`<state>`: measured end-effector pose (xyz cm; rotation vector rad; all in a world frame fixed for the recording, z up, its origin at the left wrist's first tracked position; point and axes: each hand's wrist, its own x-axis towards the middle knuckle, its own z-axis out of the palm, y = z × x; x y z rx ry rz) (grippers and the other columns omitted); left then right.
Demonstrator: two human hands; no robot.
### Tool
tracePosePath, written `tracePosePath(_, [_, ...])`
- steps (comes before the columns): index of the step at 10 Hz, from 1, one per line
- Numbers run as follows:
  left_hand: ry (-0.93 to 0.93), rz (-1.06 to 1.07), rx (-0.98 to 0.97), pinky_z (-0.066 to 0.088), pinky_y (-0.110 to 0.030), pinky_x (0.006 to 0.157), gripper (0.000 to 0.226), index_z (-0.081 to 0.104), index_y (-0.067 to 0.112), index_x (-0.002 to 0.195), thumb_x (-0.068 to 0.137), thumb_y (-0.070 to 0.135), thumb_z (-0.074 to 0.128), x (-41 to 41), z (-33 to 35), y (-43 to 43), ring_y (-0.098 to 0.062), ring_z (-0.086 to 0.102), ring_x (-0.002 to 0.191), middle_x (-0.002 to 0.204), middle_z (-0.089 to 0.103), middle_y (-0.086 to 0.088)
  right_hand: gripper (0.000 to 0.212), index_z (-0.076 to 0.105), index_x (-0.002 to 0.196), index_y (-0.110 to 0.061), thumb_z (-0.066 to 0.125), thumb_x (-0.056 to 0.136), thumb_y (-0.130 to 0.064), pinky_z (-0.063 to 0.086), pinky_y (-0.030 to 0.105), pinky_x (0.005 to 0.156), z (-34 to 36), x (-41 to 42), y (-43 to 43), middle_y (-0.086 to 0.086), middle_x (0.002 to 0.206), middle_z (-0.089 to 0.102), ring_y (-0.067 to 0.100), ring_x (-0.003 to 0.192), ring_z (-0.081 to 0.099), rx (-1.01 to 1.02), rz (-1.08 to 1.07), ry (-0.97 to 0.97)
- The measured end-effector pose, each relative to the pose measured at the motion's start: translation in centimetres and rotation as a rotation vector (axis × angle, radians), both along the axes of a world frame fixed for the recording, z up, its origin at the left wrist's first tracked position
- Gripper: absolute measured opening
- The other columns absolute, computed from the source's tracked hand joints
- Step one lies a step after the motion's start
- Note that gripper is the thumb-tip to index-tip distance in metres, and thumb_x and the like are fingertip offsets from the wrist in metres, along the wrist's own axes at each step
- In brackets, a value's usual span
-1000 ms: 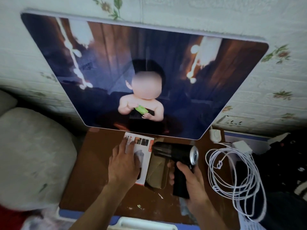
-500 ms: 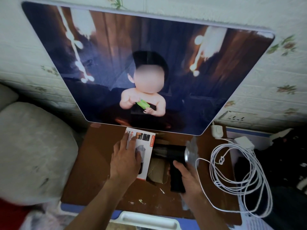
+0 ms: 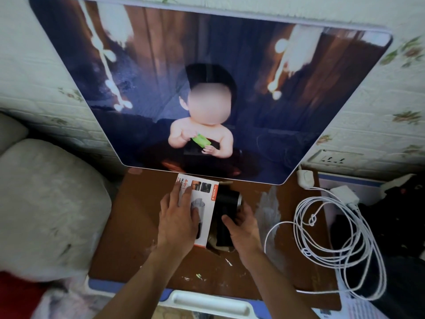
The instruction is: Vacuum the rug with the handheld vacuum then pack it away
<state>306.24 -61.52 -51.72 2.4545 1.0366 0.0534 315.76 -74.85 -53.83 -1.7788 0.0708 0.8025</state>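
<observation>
A: What is the right grip (image 3: 243,224) doing?
B: It curls round the handle of the black handheld vacuum (image 3: 227,201), which lies partly inside the open end of the white-and-orange cardboard box (image 3: 202,187). The left grip (image 3: 178,217) is spread flat, pressing the box onto the brown tabletop (image 3: 138,226).
A: So the task is nearly over?
B: Probably. Packing looks under way, with the flaps left to close. No rug is in view, so the vacuuming cannot be checked, and the box hides the vacuum's nozzle.
</observation>
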Motion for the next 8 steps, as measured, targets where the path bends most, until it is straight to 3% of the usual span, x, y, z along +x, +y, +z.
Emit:
tracePosePath(1, [-0.022, 0.001, -0.010, 0.034, -0.050, 0.112, 0.053, 0.029, 0.025, 0.147, 0.097, 0.036, 0.044, -0.1, -0.5, 0.1, -0.032, 0.022, 0.143, 0.160, 0.021, -0.006, 0.042, 0.059, 0.124, -0.020, 0.070, 0.086, -0.006, 0.057, 0.028, 0.090, 0.2, -0.3, 0.7, -0.005, 0.113, 0.072, 0.010, 0.102, 0.068, -0.099, 0.105, -0.089])
tracePosePath(2, [-0.035, -0.017, -0.013, 0.031, -0.049, 0.114, 0.054, 0.027, 0.025, 0.148, 0.097, 0.038, 0.040, -0.3, -1.2, 0.1, -0.031, 0.020, 0.145, 0.161, 0.019, -0.006, 0.041, 0.058, 0.124, -0.019, 0.068, 0.087, -0.004, 0.047, 0.000, 0.062, 0.7, -0.3, 0.9, -0.008, 0.111, 0.069, 0.006, 0.093, 0.064, -0.208, 0.215, -0.178])
tracePosePath(4, [-0.037, -0.042, 0.001, 0.029, -0.045, 0.114, 0.054, 0.026, 0.026, 0.147, 0.097, 0.040, 0.039, -0.5, -1.0, 0.2, -0.029, 0.024, 0.144, 0.160, 0.020, -0.006, 0.041, 0.056, 0.127, -0.026, 0.068, 0.089, -0.020, 0.049, 0.014, 0.071, 1.6, 0.5, 0.5, -0.010, 0.103, 0.069, 0.007, 0.088, 0.065, -0.231, 0.224, -0.136])
tracePosePath(5, [-0.024, -0.033, -0.007, 0.032, -0.046, 0.112, 0.056, 0.024, 0.027, 0.147, 0.096, 0.044, 0.040, -0.4, 0.1, 0.2, -0.029, 0.025, 0.143, 0.160, 0.021, -0.005, 0.041, 0.054, 0.130, -0.029, 0.065, 0.092, -0.028, 0.049, 0.014, 0.069, 3.0, 0.8, -0.1, -0.010, 0.105, 0.069, 0.005, 0.090, 0.065, -0.183, 0.188, -0.121])
tracePosePath(6, [-0.084, 0.068, -0.102, 0.039, -0.046, 0.107, 0.063, 0.025, 0.029, 0.146, 0.092, 0.055, 0.043, -0.3, 2.7, 0.3, -0.026, 0.037, 0.136, 0.152, 0.036, -0.001, 0.028, 0.058, 0.120, -0.036, 0.064, 0.093, -0.028, 0.053, 0.020, 0.084, 6.1, 1.6, -0.8, -0.011, 0.109, 0.069, 0.005, 0.098, 0.066, -0.071, 0.134, -0.184])
tracePosePath(7, [-0.268, 0.104, -0.235, 0.043, -0.043, 0.103, 0.062, 0.033, 0.031, 0.140, 0.086, 0.058, 0.047, -0.6, 5.1, -0.2, -0.021, 0.047, 0.126, 0.137, 0.051, 0.003, 0.028, 0.058, 0.112, -0.037, 0.065, 0.093, -0.016, 0.051, 0.019, 0.086, 9.0, 1.8, -1.3, -0.009, 0.108, 0.068, 0.008, 0.097, 0.066, 0.035, 0.080, -0.232])
tracePosePath(8, [-0.446, 0.181, -0.429, 0.047, -0.044, 0.101, 0.047, 0.045, 0.032, 0.132, 0.089, 0.050, 0.054, -1.2, 9.7, -1.2, -0.017, 0.053, 0.120, 0.130, 0.057, 0.003, 0.034, 0.056, 0.129, -0.018, 0.062, 0.095, -0.013, 0.049, 0.021, 0.091, 14.0, 1.2, -2.6, 0.005, 0.122, 0.064, 0.009, 0.103, 0.063, 0.157, 0.027, -0.212])
